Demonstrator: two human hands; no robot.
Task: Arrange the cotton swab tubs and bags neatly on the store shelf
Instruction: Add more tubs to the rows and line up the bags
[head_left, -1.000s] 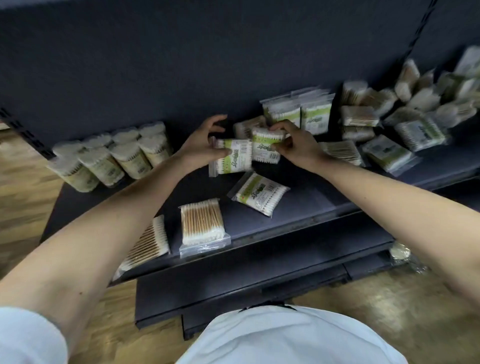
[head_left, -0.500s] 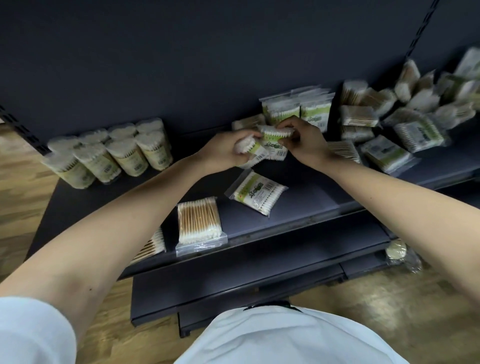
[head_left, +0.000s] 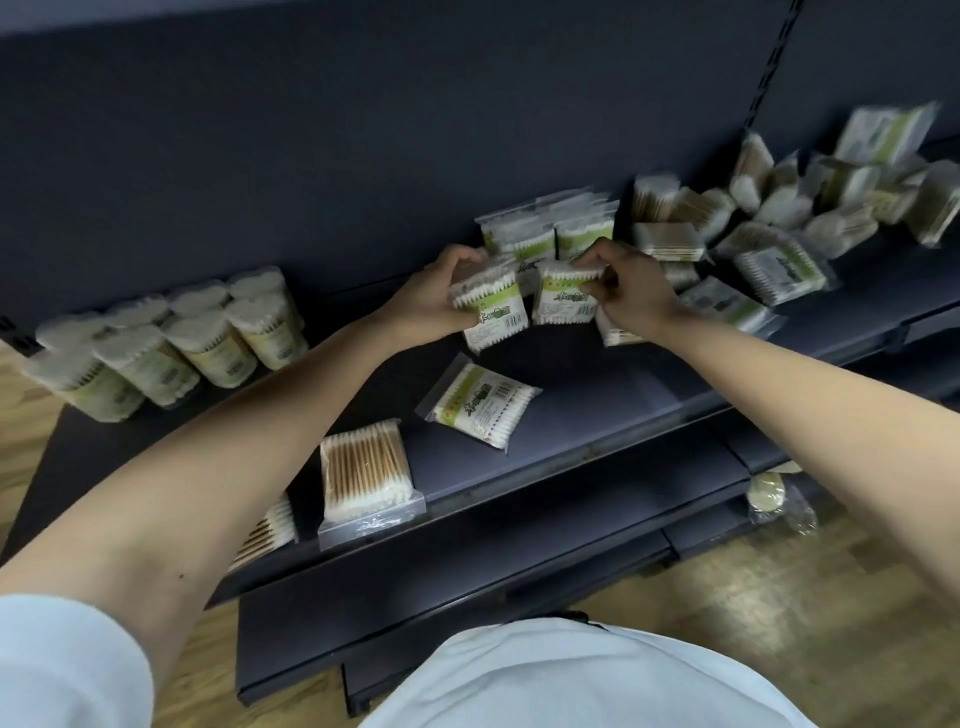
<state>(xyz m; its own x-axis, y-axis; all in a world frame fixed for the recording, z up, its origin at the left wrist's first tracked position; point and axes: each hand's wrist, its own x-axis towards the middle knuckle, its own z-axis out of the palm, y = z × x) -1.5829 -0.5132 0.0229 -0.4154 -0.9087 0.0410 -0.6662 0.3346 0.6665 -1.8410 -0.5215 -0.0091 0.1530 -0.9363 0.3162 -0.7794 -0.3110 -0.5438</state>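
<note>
Gripping a green-labelled swab bag each, both hands meet near the back of the dark shelf (head_left: 597, 395). The left hand (head_left: 436, 301) curls round the top of the tilted bag (head_left: 491, 312). The right hand (head_left: 631, 293) pinches the upper edge of the upright bag (head_left: 563, 304) just beside it. Behind them a row of standing bags (head_left: 545, 234) leans against the dark back panel (head_left: 363, 130).

Nearer the front edge, a flat bag (head_left: 480, 402) lies askew with its label up. A wooden-stick bag (head_left: 366, 470) rests at the lip. Beside that one, another pack (head_left: 270, 530) is partly hidden under the left forearm. The round tubs (head_left: 171, 343) stand grouped at the shelf's left end, well apart from the hands. A loose heap of bags (head_left: 779, 228) fills the right end. Below is a lower shelf (head_left: 467, 561) and a wooden floor (head_left: 779, 613), where a small clear packet (head_left: 769, 496) lies.
</note>
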